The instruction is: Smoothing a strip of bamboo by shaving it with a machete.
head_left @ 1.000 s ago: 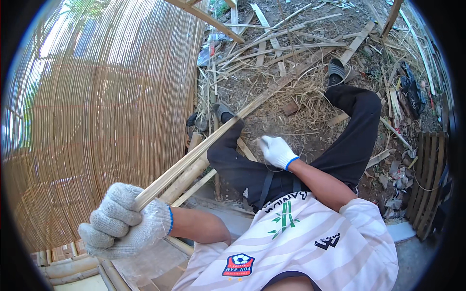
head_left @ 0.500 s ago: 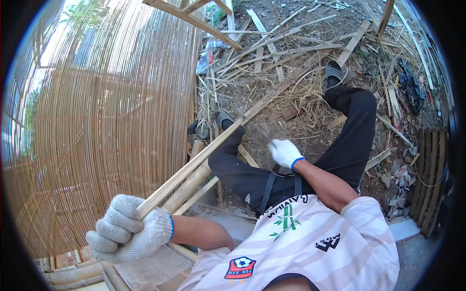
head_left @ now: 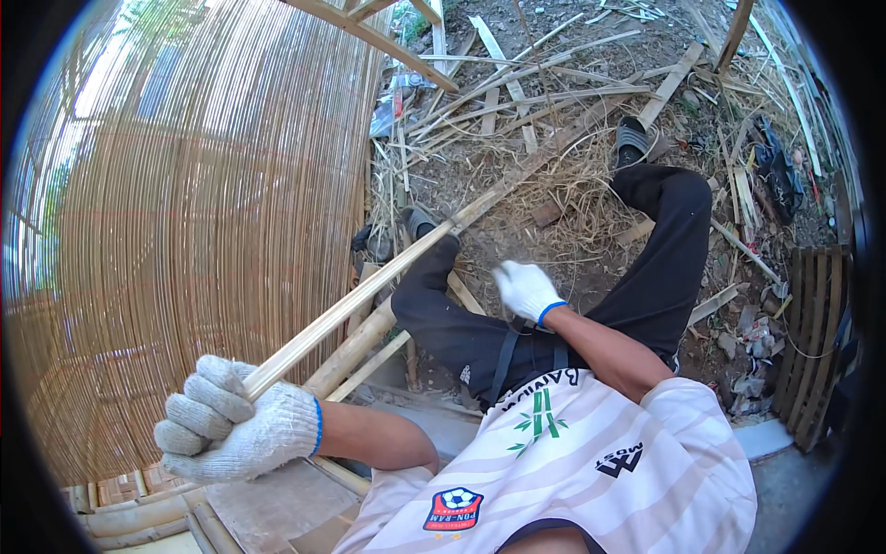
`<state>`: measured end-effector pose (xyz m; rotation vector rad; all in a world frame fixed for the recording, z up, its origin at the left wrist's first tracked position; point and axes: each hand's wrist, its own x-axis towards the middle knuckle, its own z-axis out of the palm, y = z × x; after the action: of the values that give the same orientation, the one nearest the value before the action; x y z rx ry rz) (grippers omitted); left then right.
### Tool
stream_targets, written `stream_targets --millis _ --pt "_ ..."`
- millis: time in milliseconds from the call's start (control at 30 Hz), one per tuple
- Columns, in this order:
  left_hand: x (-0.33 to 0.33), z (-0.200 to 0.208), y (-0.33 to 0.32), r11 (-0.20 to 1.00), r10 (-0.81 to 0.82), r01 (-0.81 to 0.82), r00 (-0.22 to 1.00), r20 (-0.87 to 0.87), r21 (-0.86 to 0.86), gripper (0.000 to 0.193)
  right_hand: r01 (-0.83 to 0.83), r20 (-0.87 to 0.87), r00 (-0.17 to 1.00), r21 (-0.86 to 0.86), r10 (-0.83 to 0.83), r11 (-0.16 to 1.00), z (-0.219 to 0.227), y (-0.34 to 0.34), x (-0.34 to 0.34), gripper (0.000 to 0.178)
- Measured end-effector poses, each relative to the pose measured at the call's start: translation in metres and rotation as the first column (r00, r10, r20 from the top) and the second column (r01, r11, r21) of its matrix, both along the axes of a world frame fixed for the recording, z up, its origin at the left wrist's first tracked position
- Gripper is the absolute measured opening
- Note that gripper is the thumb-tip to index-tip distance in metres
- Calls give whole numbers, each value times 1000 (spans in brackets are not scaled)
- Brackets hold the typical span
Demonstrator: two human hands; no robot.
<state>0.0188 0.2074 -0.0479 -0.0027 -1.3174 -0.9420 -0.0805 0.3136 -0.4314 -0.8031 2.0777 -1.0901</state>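
My left hand (head_left: 242,423), in a grey-white knit glove with a blue cuff, is closed round the near end of a long pale bamboo strip (head_left: 355,297). The strip slants up and away to the right, passing over my left leg. Its near part looks split into thin layers, though I cannot tell how many pieces there are. My right hand (head_left: 528,292), in a matching glove, is closed a little above my lap, right of the strip and apart from it. Whatever it may hold is hidden or blurred.
A screen of upright thin bamboo slats (head_left: 231,231) fills the left side. Cut strips (head_left: 517,106) and curly shavings (head_left: 577,203) litter the ground ahead. A bamboo pole (head_left: 355,346) lies beneath the held strip. At the right stands a slatted wooden panel (head_left: 812,332).
My right hand has shifted left, closer to the strip. My left hand has moved slightly left and up with the strip still in it. The dark blur by my right hand is fainter.
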Motion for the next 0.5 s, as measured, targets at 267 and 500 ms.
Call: stream_targets --millis 267,500 --pt "-23 3 11 976 217 -216 976 -16 31 50 -1 42 999 -122 6 993 -2 -19 6 33" --pt "-12 5 9 982 189 -188 981 -44 30 50 -122 68 989 -89 128 989 29 -4 -6 42"
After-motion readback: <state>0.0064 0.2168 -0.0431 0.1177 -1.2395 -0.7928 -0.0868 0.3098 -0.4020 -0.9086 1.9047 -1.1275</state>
